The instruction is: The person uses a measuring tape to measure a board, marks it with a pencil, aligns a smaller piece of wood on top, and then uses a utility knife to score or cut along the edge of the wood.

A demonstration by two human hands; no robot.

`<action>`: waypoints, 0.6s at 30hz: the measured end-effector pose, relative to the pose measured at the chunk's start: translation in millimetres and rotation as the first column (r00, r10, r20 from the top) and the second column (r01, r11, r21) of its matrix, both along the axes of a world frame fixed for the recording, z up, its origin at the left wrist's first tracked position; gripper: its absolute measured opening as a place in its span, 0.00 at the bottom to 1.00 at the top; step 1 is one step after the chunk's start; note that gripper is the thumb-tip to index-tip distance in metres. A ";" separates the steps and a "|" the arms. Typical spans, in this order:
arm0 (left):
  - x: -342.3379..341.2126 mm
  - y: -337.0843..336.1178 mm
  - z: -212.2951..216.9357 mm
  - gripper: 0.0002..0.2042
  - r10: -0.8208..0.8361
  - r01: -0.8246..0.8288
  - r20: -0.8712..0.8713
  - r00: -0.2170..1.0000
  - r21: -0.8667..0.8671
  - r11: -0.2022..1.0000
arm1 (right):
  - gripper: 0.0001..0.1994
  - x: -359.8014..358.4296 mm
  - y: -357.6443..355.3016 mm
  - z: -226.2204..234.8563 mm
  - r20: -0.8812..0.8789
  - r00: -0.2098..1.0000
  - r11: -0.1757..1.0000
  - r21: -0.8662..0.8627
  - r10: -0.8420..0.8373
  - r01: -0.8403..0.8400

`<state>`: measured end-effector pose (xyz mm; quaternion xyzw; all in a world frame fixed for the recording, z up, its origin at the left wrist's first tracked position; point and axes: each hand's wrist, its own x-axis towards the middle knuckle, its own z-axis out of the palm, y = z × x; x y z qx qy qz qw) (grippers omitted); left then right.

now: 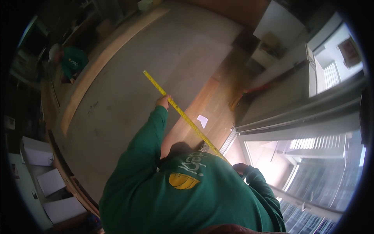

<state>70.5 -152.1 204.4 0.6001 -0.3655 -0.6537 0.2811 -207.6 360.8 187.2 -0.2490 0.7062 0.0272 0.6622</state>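
A yellow tape measure [187, 117] stretches diagonally in front of me, its free end far out over a large grey surface [128, 101]. My left hand [163, 102] is closed around the blade, some way back from that end. From there the blade slants down to the right, toward the bright window side, and reaches my right hand [240, 168]. That hand is closed and in shadow beside my chest; the tape's case does not show. Both arms are in green sleeves, and my green top hides part of the view below.
A white paper piece [202, 121] lies on wood-coloured flooring [210, 97]. A long wooden strip [97, 74] borders the grey surface. Beyond it, at far left, a person in green [74, 60] bends down. White shelves [50, 181] stand at lower left; a glazed window frame [296, 132] is at right.
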 end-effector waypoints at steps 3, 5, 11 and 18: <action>-47.2 -26.5 8.9 0.11 -0.028 0.027 -0.030 0.999 -0.030 0.999 | 0.16 -53.0 -51.5 60.4 -0.130 0.967 0.969 -0.084 0.219 -0.231; -89.9 -49.6 20.9 0.11 -0.044 0.043 -0.026 0.999 -0.028 0.999 | 0.16 -97.9 -69.7 68.1 -0.160 0.939 0.918 -0.213 0.306 -0.335; -181.2 -142.1 11.7 0.14 -0.032 0.035 0.040 0.999 -0.100 0.994 | 0.16 -203.3 -159.7 19.5 -0.246 0.931 0.908 -0.258 0.268 -0.329; -302.6 -266.1 -45.3 0.14 -0.050 0.044 -0.112 0.993 -0.049 0.998 | 0.17 -339.5 -246.6 -36.5 -0.408 0.827 0.738 -0.402 0.387 -0.543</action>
